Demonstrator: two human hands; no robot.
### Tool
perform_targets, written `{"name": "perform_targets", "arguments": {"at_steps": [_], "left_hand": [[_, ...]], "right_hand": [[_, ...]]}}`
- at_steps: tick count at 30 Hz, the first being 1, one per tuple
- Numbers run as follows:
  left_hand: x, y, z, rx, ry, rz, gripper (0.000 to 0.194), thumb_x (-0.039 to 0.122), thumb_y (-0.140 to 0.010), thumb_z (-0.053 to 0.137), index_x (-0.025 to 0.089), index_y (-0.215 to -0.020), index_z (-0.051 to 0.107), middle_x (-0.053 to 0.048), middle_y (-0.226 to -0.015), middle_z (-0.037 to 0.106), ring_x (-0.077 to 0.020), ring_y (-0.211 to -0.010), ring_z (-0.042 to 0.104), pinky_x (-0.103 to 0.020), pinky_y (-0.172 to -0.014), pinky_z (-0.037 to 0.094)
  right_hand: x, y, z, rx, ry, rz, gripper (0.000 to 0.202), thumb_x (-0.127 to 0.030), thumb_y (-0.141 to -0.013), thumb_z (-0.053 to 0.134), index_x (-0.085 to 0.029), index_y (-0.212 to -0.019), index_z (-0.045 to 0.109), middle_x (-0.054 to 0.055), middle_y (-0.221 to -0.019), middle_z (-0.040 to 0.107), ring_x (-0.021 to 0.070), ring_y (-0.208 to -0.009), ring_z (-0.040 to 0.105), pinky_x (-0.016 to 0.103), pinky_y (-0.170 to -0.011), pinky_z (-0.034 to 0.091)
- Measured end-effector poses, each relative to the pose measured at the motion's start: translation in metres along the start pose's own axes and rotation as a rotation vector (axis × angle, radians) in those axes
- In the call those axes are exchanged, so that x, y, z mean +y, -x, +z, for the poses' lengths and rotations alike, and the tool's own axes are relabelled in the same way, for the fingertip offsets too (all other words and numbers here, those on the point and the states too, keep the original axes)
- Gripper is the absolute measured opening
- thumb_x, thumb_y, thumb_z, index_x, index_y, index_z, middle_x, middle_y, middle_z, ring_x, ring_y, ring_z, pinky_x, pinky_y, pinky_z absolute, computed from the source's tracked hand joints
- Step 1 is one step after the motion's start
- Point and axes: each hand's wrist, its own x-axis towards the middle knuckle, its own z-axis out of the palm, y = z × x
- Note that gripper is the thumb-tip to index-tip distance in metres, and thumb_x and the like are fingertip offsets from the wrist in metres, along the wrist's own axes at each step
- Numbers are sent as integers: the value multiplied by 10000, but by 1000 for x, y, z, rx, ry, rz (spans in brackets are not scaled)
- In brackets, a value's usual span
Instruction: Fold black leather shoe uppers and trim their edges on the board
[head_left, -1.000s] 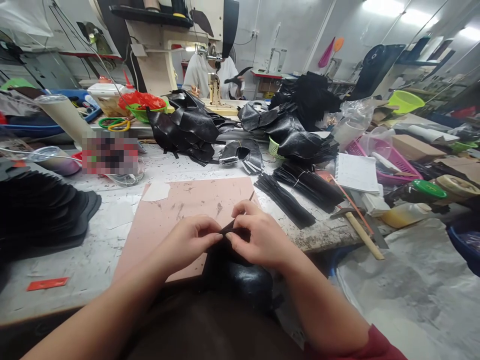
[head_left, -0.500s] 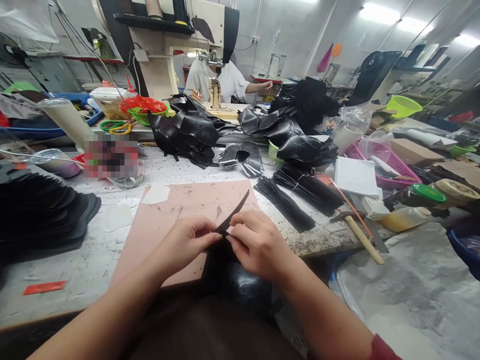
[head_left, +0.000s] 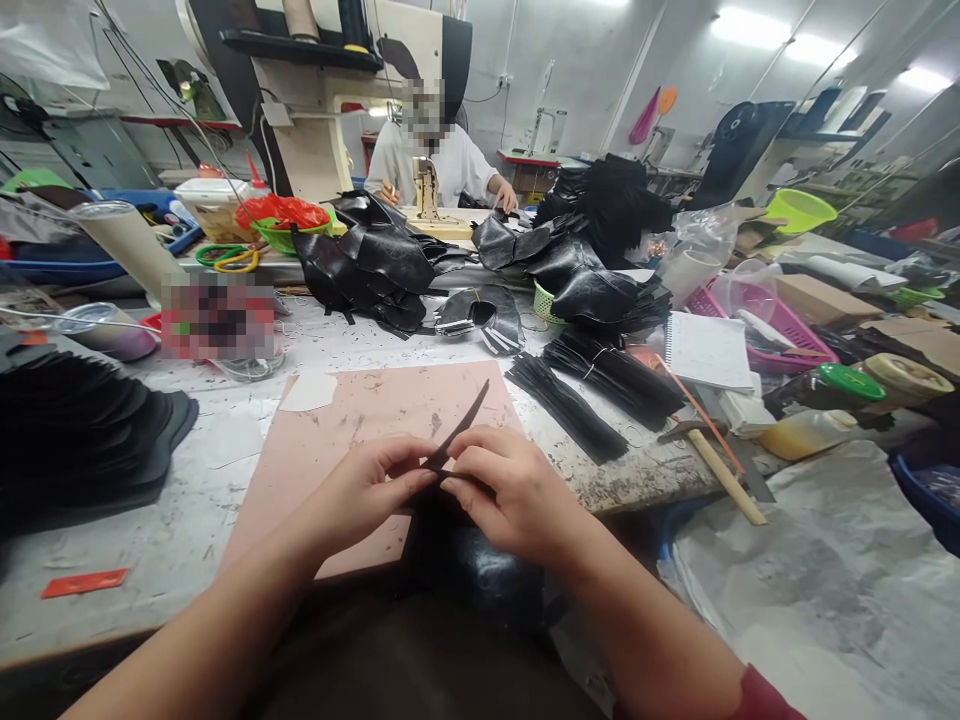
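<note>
A narrow, tapered black strip, apparently leather or fabric [head_left: 463,425], is held between both hands, above the near edge of a flat pink rectangular board [head_left: 352,415]. It is pinched by the left hand [head_left: 375,482], thumb pressed against bent fingers; it is gripped likewise by the right hand [head_left: 514,488], just beside, fingers curled. The two grips are set close together, probably so a short stretch can be controlled; the pointed end is left free, slanting up and away beyond the fingertips. What lies under the thumbs is hidden.

A glossy black surface [head_left: 484,560] is seen below the right hand; whether it is a workpiece or a seat cannot be told. Two bundles of long black strips [head_left: 568,408] are laid beyond and right of the right hand, presumably for easy reach. A hammer with a pale wooden handle [head_left: 726,478] is rested farther right, at the bench edge. A tall stack of flat black pieces [head_left: 82,430] is placed well left of the left hand, likely to leave the board free.
</note>
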Motion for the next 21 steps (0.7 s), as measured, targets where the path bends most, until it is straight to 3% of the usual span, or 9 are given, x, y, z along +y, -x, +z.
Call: {"name": "perform_targets", "arguments": {"at_steps": [11, 21], "left_hand": [[0, 1, -1, -37, 43, -43, 258, 330, -748, 533, 182, -922, 653, -41, -919, 673, -201, -838, 609, -292, -710, 505], [2, 4, -1, -46, -22, -5, 226, 315, -754, 527, 188, -883, 662, -31, -884, 683, -200, -845, 604, -285, -755, 477]], "right_hand": [[0, 1, -1, 21, -11, 45, 73, -169, -791, 522, -158, -764, 589, 64, -833, 567, 160, -734, 533, 296, -673, 453], [1, 2, 2, 24, -25, 121, 115, -178, -794, 494, -183, -680, 505, 48, -800, 562, 151, -714, 525, 288, -665, 444]]}}
